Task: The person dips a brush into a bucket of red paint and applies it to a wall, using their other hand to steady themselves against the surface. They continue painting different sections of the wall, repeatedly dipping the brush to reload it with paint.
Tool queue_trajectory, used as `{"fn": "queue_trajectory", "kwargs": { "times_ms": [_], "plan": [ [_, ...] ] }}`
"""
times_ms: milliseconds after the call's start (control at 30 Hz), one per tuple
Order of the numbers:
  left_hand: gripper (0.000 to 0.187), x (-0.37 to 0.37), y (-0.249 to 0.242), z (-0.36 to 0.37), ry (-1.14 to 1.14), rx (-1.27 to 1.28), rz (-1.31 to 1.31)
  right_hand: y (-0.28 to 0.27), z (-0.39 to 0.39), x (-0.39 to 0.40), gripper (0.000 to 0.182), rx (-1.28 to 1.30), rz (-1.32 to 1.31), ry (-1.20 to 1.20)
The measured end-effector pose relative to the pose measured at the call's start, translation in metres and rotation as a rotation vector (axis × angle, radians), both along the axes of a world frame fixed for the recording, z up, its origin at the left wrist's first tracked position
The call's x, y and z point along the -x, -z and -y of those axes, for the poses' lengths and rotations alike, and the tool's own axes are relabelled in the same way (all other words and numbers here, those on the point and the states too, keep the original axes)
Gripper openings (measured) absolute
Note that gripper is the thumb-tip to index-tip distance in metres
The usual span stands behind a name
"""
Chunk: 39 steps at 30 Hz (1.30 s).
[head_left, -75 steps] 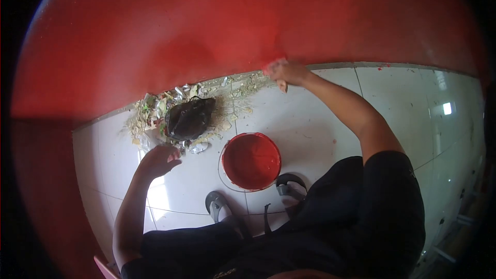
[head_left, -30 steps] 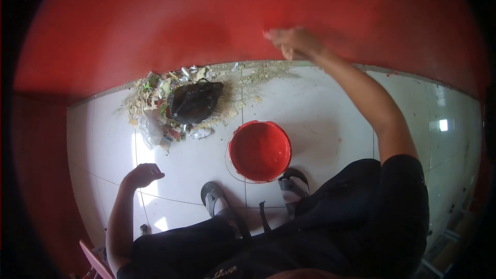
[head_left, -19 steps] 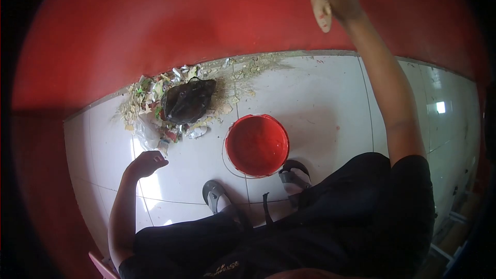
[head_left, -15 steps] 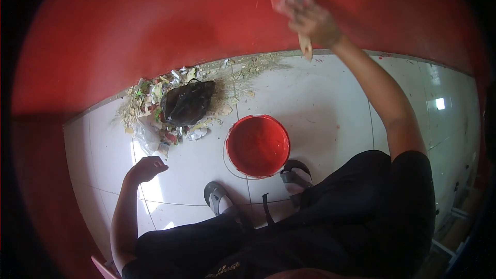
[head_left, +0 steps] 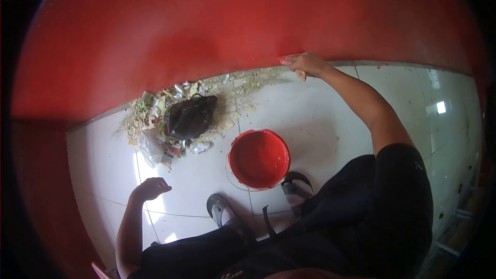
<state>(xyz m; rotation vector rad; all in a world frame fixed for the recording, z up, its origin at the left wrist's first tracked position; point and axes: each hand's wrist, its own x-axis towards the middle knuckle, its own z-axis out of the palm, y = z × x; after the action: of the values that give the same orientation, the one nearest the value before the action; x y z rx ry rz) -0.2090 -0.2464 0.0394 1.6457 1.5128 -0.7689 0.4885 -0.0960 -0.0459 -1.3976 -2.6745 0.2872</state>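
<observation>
Low on the red wall (head_left: 227,20), my right hand (head_left: 309,65) is closed around a paintbrush (head_left: 301,75). The red-coated brush end meets the wall near its bottom edge, and part of the pale handle sticks out below my fingers. My left hand (head_left: 151,188) hovers over the tiles at the lower left with its fingers curled in, holding nothing I can see. Between the two hands, a bucket of red paint (head_left: 259,159) stands on the floor in front of my feet.
Against the wall lies a heap of paper scraps and flakes (head_left: 150,111), with a black plastic bag (head_left: 191,117) on it and a clear plastic bag (head_left: 150,150) beside it. My sandalled feet are close to the bucket. Pale debris dust runs along the wall's base.
My right hand has brought the paintbrush down the wall from higher up to its bottom edge. My left hand stays curled in about the same place, and the view has tilted slightly upward.
</observation>
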Motion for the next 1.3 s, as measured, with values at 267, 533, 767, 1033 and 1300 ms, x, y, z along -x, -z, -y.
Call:
{"fn": "queue_trajectory", "kwargs": {
  "times_ms": [267,533,767,1033,1300],
  "plan": [
    [0.05,-0.006,0.019,-0.014,0.158,0.117,-0.106,-0.174,0.032,-0.014,0.012,-0.793,-0.059,0.003],
    [0.025,-0.018,0.023,-0.046,0.212,0.038,0.076,-0.284,0.043,-0.014,0.015,-1.277,-0.34,0.275],
    [0.04,-0.09,-0.022,-0.037,0.072,0.082,0.17,-0.07,0.059,-0.049,0.027,-0.797,0.341,-0.047],
    [0.041,-0.128,-0.034,-0.037,0.242,-0.124,0.668,-0.041,0.138,-0.043,0.005,-0.129,0.129,0.098],
    [0.047,-0.176,0.037,-0.046,0.176,-0.339,0.698,-0.036,0.154,-0.045,0.019,-0.268,-0.041,0.165]
  ]
}}
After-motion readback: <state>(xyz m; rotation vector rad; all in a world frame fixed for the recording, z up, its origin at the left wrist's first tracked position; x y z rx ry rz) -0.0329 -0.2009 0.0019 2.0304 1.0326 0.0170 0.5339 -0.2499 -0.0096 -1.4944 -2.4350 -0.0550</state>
